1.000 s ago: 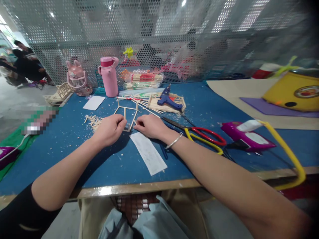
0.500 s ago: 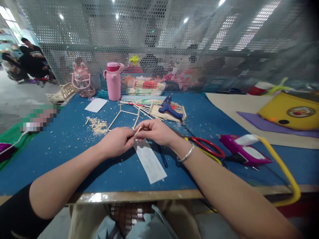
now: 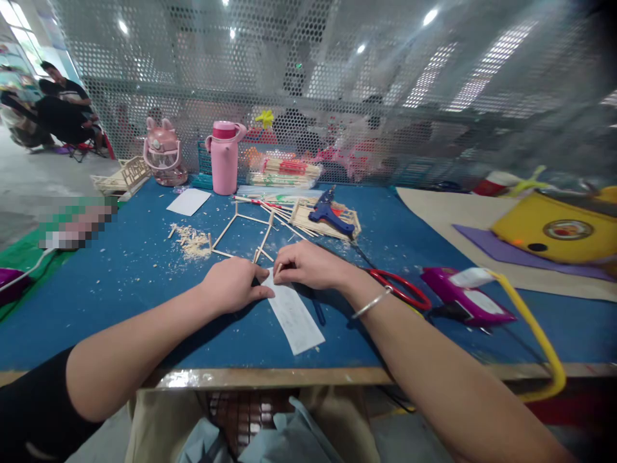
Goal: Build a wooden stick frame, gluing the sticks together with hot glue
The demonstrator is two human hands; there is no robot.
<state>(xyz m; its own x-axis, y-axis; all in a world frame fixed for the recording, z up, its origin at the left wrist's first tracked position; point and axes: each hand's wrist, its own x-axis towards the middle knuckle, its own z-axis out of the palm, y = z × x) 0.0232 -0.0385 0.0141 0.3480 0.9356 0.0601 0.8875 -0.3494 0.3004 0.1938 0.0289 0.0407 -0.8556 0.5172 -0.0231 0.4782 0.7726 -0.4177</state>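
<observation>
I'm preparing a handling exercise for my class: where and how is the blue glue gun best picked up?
I'd grip the handle, the right hand coming from the near right once its small stick is set down. The glue gun lies on a stick structure with the handle slanting that way and the nozzle pointing away; keep clear of the cord.

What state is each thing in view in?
Left hand: thumb and fingers parted, at the paper strip
Short stick: pinched in the right hand
Stick frame: joined at its corners
Paper strip: flat
Glue gun: laid down, unheld
Pink flask: upright, lid on
Wood scraps: loose, scattered
White card: flat
Scissors: blades hidden, openness unclear
</observation>
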